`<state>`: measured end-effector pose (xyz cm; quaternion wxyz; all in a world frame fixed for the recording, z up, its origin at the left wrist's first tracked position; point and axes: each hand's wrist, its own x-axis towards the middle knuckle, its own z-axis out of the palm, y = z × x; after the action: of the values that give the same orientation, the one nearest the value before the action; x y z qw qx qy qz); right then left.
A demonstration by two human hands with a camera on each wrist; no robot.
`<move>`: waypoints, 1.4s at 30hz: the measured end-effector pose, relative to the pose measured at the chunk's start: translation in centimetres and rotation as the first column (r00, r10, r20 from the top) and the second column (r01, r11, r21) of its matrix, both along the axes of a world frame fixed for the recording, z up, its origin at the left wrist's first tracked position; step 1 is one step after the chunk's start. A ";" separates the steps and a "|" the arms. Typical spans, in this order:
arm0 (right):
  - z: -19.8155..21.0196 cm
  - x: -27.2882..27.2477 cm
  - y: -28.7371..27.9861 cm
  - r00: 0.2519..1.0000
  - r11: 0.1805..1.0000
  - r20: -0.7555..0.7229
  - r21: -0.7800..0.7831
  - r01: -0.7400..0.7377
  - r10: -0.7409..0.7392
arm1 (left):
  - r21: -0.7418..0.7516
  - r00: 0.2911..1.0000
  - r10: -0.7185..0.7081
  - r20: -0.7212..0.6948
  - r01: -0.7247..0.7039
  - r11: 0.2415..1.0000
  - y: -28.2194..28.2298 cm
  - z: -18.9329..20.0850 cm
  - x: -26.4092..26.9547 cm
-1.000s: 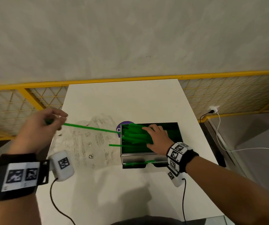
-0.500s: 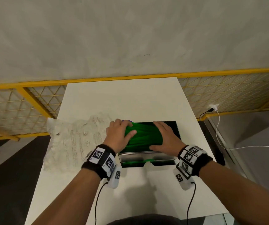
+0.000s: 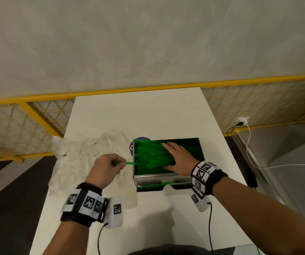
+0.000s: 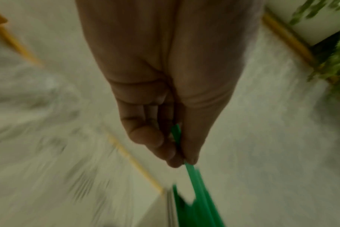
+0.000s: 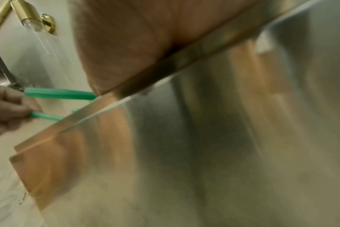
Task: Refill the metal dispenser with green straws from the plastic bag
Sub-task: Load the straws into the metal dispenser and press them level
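The open metal dispenser (image 3: 200,150) stands on the white table (image 3: 138,115), filled with a pile of green straws (image 3: 148,153). My right hand (image 3: 177,159) lies flat with straight fingers on the straws inside. My left hand (image 3: 107,166) is just left of the box and pinches the end of one green straw (image 3: 130,163) that sticks out over the left wall. The left wrist view shows that straw (image 4: 192,176) pinched between thumb and fingertips. The crumpled clear plastic bag (image 3: 81,159) lies flat to the left, partly under my left hand. Another straw (image 3: 153,185) lies in the dispenser's front slot.
A purple round object (image 3: 138,142) peeks out behind the dispenser's left corner. A yellow mesh railing (image 3: 37,115) runs behind the table. A white charger and cable (image 3: 247,137) hang at the right. Black cables trail from both wrist cameras over the near table edge.
My left hand came off the pile, moved left out of the box and now pinches a single straw's end. My right hand shifted slightly leftward on the straws.
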<state>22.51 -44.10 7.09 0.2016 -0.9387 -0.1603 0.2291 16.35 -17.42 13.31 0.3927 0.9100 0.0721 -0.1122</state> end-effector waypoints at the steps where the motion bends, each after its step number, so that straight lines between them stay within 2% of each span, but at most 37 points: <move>1: -0.1 0.0 -0.1 1.000 1.000 -0.010 -0.001 0.008 -0.008 | 0.034 0.999 -0.018 0.048 0.016 0.999 0.7 1.1 0.2; 6: -0.4 0.2 -0.6 0.999 0.999 -0.030 -0.037 0.018 -0.019 | 0.284 0.963 -0.176 0.205 0.114 0.952 4.8 11.3 1.0; 8: -0.3 0.2 -0.5 0.999 0.999 -0.027 -0.035 0.019 -0.020 | 0.256 0.934 -0.131 0.332 0.045 0.966 7.1 14.9 1.3; 11: -0.3 0.2 -0.4 0.998 0.999 -0.037 -0.029 0.041 -0.042 | 0.191 0.890 -0.065 0.450 -0.025 0.981 7.9 17.2 1.1; 13: -0.2 0.1 -0.4 0.995 0.997 -0.053 0.003 0.083 -0.083 | 0.206 0.890 -0.103 0.445 0.010 0.978 5.2 16.2 1.7; 16: 0.1 0.2 -0.7 0.981 0.980 -0.072 0.061 0.187 -0.182 | 0.251 0.901 -0.214 0.379 0.122 0.960 -0.2 11.3 2.3; 18: 0.1 0.2 -1.5 0.961 0.960 -0.069 0.063 0.272 -0.267 | 0.205 0.923 -0.214 0.321 0.153 0.967 -2.4 7.0 2.9; 20: 0.1 0.1 -2.7 0.927 0.924 -0.061 0.084 0.374 -0.370 | 0.180 0.941 -0.176 0.289 0.127 0.975 -3.0 3.9 3.2; 23: 0.3 -0.3 -3.4 0.902 0.887 -0.048 0.169 0.430 -0.429 | 0.176 0.950 -0.171 0.260 0.128 0.976 -2.6 2.5 3.3; 26: 1.0 -0.4 -3.4 0.892 0.856 -0.003 0.278 0.436 -0.453 | 0.166 0.956 -0.172 0.237 0.135 0.977 -1.5 2.6 3.3; 27: 1.2 -0.4 -3.3 0.904 0.866 0.006 0.289 0.409 -0.428 | 0.156 0.955 -0.183 0.234 0.149 0.976 -1.5 2.7 3.4; 29: 1.6 -0.3 -3.0 0.959 0.936 0.038 0.235 0.263 -0.279 | 0.153 0.942 -0.240 0.236 0.207 0.966 -2.2 2.3 3.5; 31: 1.4 -0.1 -2.3 0.996 0.995 0.072 0.083 0.047 -0.053 | 0.261 0.915 -0.345 0.211 0.287 0.922 -4.1 1.5 3.5; 33: 0.9 0.3 -1.3 0.994 0.993 0.068 -0.084 -0.080 0.086 | 0.418 0.896 -0.423 0.133 0.337 0.844 -6.3 0.5 3.2; 36: 0.7 0.7 -0.2 0.995 0.974 0.022 -0.208 -0.091 0.098 | 0.499 0.866 -0.498 -0.053 0.455 0.738 -8.1 -1.2 2.8; 39: 0.7 1.0 0.3 0.993 0.951 0.049 -0.296 -0.089 0.108 | 0.555 0.824 -0.530 -0.199 0.541 0.632 -8.5 -2.5 2.9; 42: 1.5 1.4 0.6 0.989 0.923 0.058 -0.371 -0.106 0.137 | 0.546 0.813 -0.542 -0.213 0.559 0.624 -8.3 -2.5 3.7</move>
<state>23.96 -43.53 8.55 0.0015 -0.9567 -0.1811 0.2279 20.02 -25.68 10.82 0.0383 0.9612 -0.1729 -0.2113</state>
